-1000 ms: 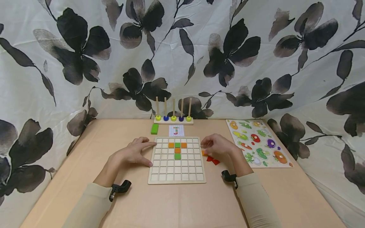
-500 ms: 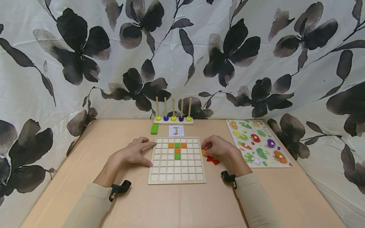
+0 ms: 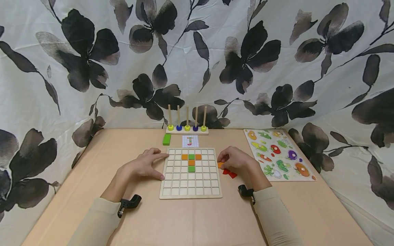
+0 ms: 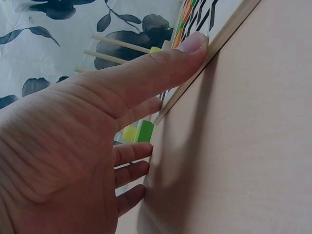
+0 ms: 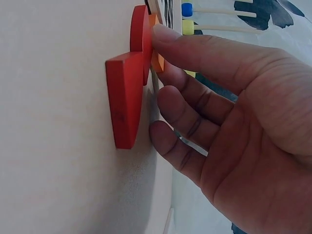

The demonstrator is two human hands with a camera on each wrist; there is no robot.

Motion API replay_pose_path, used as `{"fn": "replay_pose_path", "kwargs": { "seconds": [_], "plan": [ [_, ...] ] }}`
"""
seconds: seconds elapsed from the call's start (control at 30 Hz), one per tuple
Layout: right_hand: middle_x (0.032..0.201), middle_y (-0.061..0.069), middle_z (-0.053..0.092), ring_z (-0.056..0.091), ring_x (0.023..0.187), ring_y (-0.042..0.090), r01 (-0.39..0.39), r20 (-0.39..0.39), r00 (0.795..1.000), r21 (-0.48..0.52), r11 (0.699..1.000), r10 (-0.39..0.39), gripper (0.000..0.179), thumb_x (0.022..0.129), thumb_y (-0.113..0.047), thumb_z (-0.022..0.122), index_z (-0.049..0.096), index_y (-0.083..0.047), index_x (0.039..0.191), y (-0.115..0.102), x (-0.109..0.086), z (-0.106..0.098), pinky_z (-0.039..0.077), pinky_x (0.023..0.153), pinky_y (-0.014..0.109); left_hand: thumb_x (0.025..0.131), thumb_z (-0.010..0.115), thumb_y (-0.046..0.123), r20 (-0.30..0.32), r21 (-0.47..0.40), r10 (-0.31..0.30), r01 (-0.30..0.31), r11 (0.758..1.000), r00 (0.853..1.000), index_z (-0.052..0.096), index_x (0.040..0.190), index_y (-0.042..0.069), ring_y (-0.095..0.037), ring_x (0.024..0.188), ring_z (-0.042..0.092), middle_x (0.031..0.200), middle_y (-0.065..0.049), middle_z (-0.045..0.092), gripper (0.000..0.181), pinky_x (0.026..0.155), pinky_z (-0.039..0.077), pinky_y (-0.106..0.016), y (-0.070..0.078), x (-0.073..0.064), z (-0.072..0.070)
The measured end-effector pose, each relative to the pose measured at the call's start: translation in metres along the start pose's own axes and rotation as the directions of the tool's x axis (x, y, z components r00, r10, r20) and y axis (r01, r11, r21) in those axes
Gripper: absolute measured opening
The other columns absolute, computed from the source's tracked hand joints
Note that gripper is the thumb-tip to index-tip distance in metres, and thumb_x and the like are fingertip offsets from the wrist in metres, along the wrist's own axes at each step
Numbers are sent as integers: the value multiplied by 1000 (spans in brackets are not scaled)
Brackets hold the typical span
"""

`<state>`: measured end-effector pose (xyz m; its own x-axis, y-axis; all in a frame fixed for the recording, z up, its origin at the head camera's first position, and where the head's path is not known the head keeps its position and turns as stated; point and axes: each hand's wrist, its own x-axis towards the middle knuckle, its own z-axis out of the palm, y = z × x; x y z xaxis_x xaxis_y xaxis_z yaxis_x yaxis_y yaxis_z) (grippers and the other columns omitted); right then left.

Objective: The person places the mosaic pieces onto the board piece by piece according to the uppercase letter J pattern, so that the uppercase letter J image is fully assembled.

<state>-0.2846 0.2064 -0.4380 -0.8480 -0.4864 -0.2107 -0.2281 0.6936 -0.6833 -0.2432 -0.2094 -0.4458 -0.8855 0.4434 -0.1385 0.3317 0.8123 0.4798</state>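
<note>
In the head view a pale wooden grid board (image 3: pixel 191 197) lies mid-table. Orange and green square tiles, such as the top green tile (image 3: pixel 192 156), fill several cells in a T-like shape. My left hand (image 3: pixel 143 165) rests at the board's left side, fingers extended, with thumb (image 4: pixel 192 46) and forefinger touching its edge. Right of the board, my right hand (image 3: pixel 235 159) has curled fingers, and its thumb and forefinger pinch an orange tile (image 5: pixel 158 61) low at the table. Two red pieces (image 5: pixel 124 102) lie beside it; one shows a curved edge. The forefinger tip is partly hidden.
Behind the board lie a small pattern card (image 3: pixel 190 140) and a green block (image 3: pixel 167 139). A peg stand (image 3: pixel 187 131) with yellow and blue rings stands at the table's back edge. A vegetable puzzle board (image 3: pixel 280 155) lies at right. Patterned cloth (image 3: pixel 197 68) hangs behind.
The right hand has shifted very slightly to the right while its fingers stay at the orange tile. The left hand and the board keep their place.
</note>
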Motion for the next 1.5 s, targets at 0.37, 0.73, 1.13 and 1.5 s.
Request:
{"fn": "replay_pose_path", "kwargs": {
  "seconds": [0.37, 0.73, 1.13, 1.5],
  "plan": [
    [90, 4, 70, 60, 85, 22, 27, -1, 1000, 0, 1000, -27, 17, 85, -2, 83, 78, -11, 98, -2, -1, 0, 52, 77, 32, 73, 89, 58, -1, 6, 7, -7, 1000, 1000, 50, 155, 24, -43, 142, 34, 158, -21, 36, 97, 111, 34, -68, 0, 0, -1],
    [92, 6, 67, 58, 87, 22, 47, 5, 999, 10, 999, -47, 17, 85, -2, 83, 76, -10, 99, 0, 1, 0, 50, 79, 33, 72, 90, 58, 5, -5, -5, 5, 1000, 1000, 50, 155, 24, -43, 143, 33, 159, -21, 35, 99, 113, 33, -69, 0, 1, -1],
    [89, 5, 70, 59, 85, 22, 61, 29, 998, 65, 996, -63, 10, 92, -1, 76, 78, -8, 99, 0, 0, -3, 51, 72, 28, 72, 89, 59, 2, 1, 2, -2, 1000, 1000, 50, 155, 24, -43, 143, 34, 158, -21, 36, 98, 113, 33, -69, 1, 1, 0],
    [99, 9, 74, 61, 88, 22, 85, 26, 996, 74, 994, -88, 13, 97, -1, 69, 79, -5, 103, -2, -3, -6, 53, 78, 28, 72, 89, 59, 2, -6, -8, 8, 1000, 1000, 51, 155, 26, -43, 144, 33, 159, -20, 35, 98, 113, 33, -69, 0, 1, 2]
  ]
}}
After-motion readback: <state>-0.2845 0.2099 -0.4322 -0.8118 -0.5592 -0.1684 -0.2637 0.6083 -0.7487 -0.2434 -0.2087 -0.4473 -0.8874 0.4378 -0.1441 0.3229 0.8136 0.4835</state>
